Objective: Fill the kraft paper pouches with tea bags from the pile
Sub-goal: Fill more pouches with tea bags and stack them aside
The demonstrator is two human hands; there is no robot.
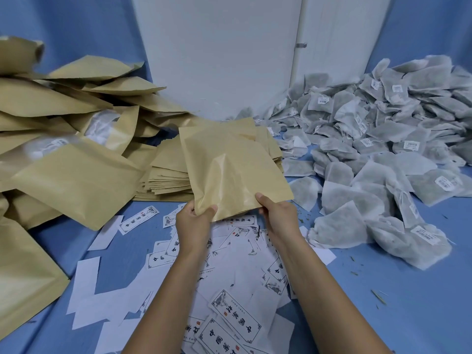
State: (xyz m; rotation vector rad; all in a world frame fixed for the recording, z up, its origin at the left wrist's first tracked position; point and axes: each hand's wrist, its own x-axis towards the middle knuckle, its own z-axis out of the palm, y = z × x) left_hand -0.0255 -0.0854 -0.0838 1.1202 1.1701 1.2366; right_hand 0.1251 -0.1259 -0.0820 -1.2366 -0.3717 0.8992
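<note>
Kraft paper pouch [229,169] is held above the blue table [383,290], pinched at its near edge by the left hand [196,221] and the right hand [278,215], just in front of the stack of flat pouches [168,175]. It looks flat and is probably not yet filled. The heap of puffed pouches [71,180] at the left, some showing a bag through a clear panel, suggests a good share is done, but the pile of tea bags [370,149] at the right is large and the stack thick, so much is left.
</note>
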